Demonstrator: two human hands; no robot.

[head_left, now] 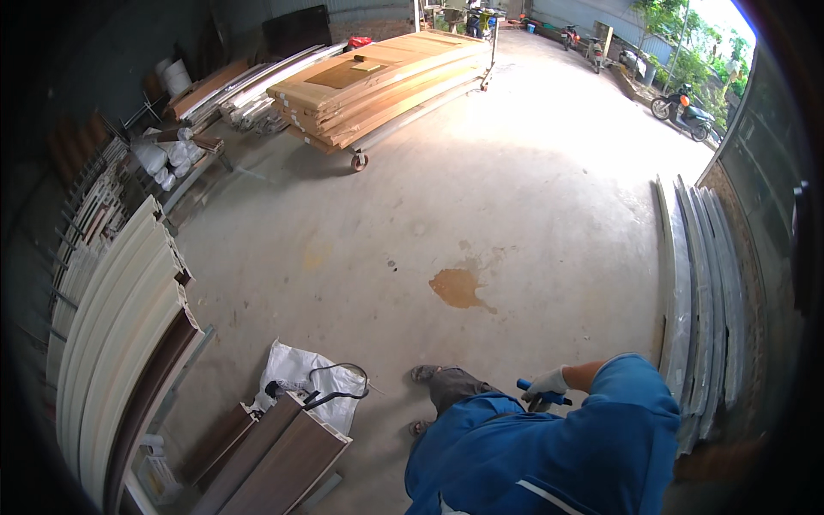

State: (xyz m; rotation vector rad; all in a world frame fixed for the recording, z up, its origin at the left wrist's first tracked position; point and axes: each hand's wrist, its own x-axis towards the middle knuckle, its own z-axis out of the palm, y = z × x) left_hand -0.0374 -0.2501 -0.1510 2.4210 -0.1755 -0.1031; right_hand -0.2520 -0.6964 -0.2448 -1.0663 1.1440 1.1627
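My right hand (548, 384), in a white glove, is closed around a blue and black hand tool (556, 398) beside my hip. The glove partly covers the tool, so its kind does not show. My right arm, in a blue sleeve, bends at the elbow. My left hand does not show; a small white patch at the lower edge of my blue shirt (515, 455) is too cut off to name. Left of my feet, brown panels (292, 455) lie with a white sack (313, 367) and a black curved strap or cable (360, 374) at their end.
Cream and brown profiles (120, 326) are stacked at left. Wooden door panels (386, 73) lie on a wheeled cart at the far side. Wrapped grey lengths (704, 300) lean at right. A brown wet stain (457, 287) marks the floor. Motorbikes (684, 114) stand near the bright opening.
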